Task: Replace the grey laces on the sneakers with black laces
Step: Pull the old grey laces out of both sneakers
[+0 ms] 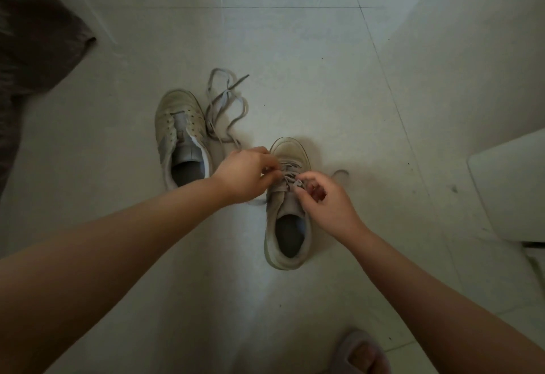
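Right now I have both hands over the right sneaker on the tiled floor: my left hand pinches its grey lace near the toe, my right hand pinches a crossing lower down, presumably to slacken it. The left sneaker sits laceless beside its pulled lace. No black laces are visible.

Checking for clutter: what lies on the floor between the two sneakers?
In the head view, the removed grey lace trails between the left sneaker and right sneaker; the left hand reaches across there too.
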The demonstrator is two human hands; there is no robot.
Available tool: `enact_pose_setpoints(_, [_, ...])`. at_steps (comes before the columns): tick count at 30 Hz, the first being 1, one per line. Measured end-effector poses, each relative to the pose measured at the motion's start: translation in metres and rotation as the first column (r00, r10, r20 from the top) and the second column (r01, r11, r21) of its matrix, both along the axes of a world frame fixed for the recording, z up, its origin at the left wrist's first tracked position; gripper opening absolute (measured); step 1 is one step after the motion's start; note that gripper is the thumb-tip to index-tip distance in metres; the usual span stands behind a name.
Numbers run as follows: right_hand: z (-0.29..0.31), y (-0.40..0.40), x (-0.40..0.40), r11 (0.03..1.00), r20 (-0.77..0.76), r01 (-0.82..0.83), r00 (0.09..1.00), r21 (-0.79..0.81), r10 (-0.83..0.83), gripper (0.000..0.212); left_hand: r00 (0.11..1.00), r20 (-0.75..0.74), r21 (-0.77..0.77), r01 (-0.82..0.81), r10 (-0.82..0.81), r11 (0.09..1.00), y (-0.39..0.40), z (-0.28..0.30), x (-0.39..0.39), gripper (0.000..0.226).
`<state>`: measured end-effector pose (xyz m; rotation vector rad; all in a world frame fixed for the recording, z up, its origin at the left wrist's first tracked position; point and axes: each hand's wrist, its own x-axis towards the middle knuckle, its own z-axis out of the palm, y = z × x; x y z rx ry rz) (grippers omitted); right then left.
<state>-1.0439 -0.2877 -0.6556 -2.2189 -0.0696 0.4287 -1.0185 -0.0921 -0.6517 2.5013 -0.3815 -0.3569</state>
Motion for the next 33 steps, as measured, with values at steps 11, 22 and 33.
enact_pose_setpoints(11, [0.024, -0.021, 0.014, 0.995, -0.086, -0.082, 0.992, 0.059, 0.087, 0.017, 0.942, -0.183, -0.166, -0.31, 0.28, 0.936, 0.002, 0.003, -0.006, 0.028])
enact_pose_setpoints(22, [0.006, -0.004, 0.017, 0.981, -0.063, -0.085, 0.995, -0.174, 0.075, 0.032, 0.879, -0.313, -0.182, -0.429, 0.361, 0.885, -0.003, 0.002, -0.006, 0.032])
enact_pose_setpoints(33, [0.001, 0.006, 0.013, 0.984, -0.063, -0.062, 0.997, -0.169, 0.052, 0.029, 0.838, -0.172, 0.181, -0.489, 0.518, 0.853, 0.014, 0.012, 0.003, 0.032])
